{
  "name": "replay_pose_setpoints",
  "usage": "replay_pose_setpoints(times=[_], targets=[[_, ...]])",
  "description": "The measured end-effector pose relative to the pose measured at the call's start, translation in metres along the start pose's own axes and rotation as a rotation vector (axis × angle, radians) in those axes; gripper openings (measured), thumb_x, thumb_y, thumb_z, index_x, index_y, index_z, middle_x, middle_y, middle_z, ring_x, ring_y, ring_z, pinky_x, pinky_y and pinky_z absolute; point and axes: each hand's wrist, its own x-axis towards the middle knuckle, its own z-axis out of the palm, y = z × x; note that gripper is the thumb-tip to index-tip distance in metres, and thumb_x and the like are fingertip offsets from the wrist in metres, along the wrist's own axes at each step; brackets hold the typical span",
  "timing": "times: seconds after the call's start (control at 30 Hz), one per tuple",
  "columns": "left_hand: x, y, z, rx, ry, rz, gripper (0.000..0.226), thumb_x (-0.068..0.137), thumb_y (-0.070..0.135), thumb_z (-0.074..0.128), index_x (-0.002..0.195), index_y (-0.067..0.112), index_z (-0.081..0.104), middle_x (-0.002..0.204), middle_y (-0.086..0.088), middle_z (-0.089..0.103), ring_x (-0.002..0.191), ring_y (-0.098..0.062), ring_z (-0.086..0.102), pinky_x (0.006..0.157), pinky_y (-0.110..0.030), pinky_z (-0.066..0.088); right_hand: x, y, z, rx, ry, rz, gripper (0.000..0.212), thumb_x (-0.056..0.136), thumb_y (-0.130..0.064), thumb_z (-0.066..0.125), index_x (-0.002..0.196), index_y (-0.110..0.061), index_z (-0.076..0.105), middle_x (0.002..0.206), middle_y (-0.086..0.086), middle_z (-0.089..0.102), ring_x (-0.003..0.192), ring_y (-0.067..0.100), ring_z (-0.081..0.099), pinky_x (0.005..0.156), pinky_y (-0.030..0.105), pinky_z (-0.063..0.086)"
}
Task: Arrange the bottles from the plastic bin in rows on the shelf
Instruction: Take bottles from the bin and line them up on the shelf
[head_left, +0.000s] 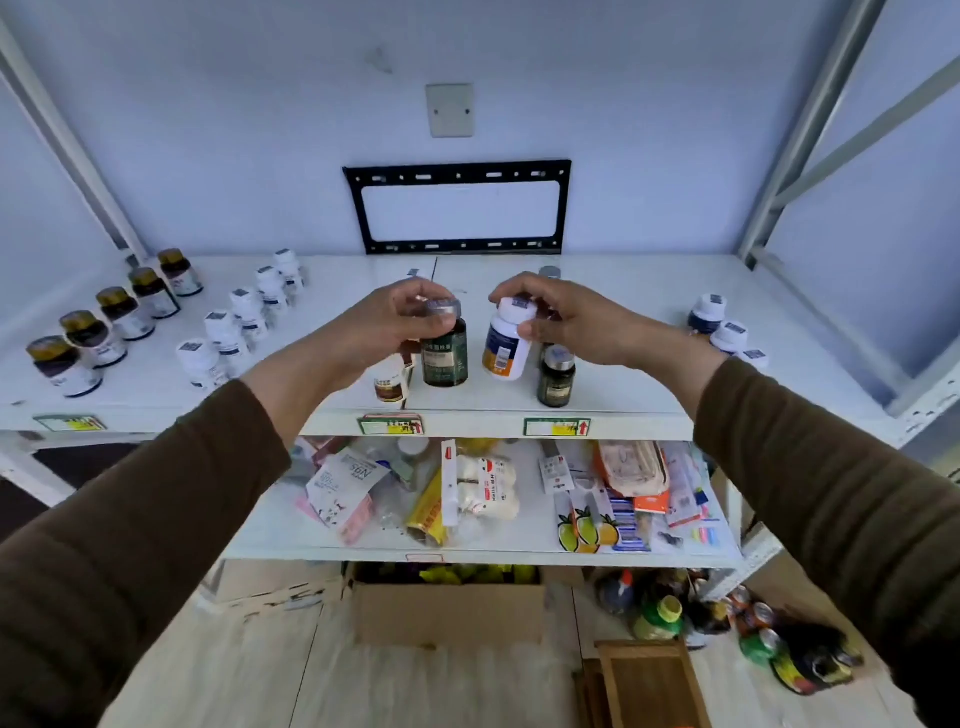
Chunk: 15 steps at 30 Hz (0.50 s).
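Note:
My left hand (400, 319) grips the silver cap of a dark green bottle (444, 356), held upright just above the white top shelf (623, 322). My right hand (566, 322) pinches the top of a white bottle with an orange label (505, 345), tilted and lifted off the shelf. A small white-and-brown bottle (390, 383) stands below my left hand. A dark bottle with a silver cap (557, 376) stands under my right hand. More bottles are partly hidden behind both hands. The plastic bin is out of view.
On the left of the shelf stand two diagonal rows: amber-capped bottles (111, 317) and white bottles (244, 317). Three white-capped bottles (724, 327) sit at the right. The lower shelf (519, 551) holds packets. A cardboard box (449, 608) and drink bottles (727, 623) are on the floor.

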Motion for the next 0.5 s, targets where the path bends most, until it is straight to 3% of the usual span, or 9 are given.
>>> replay_pose_setpoints(times=[0.13,0.3,0.5], targets=[[0.028,-0.006,-0.028,-0.001,0.004,0.007,0.029,0.092,0.019,0.07,0.119,0.017,0.063,0.108,0.0,0.071,0.103,-0.017,0.066,0.09,-0.031,0.052,0.042,0.008,-0.001,-0.003,-0.02,-0.003,0.037,0.097,-0.008,0.054,0.128,-0.029,0.053,0.116,-0.011,0.056,0.084,0.003,0.05,0.069,0.009,0.041],[0.067,-0.01,-0.059,-0.005,0.004,0.03,0.031,0.093,0.017,0.068,0.124,0.014,0.061,0.106,0.002,0.069,0.101,-0.012,0.066,0.092,-0.029,0.054,0.092,0.014,-0.003,0.033,-0.08,0.015,0.035,0.097,-0.007,0.054,0.127,-0.026,0.054,0.121,0.0,0.056,0.085,0.01,0.053,0.068,0.021,0.05],[0.121,-0.015,-0.089,-0.017,-0.047,0.07,0.031,0.092,0.018,0.069,0.122,0.016,0.062,0.11,0.004,0.072,0.107,-0.012,0.067,0.095,-0.031,0.053,0.129,0.017,-0.015,0.011,-0.076,0.109,0.037,0.093,-0.002,0.054,0.122,-0.027,0.055,0.115,-0.001,0.058,0.08,0.019,0.058,0.063,0.027,0.053]])
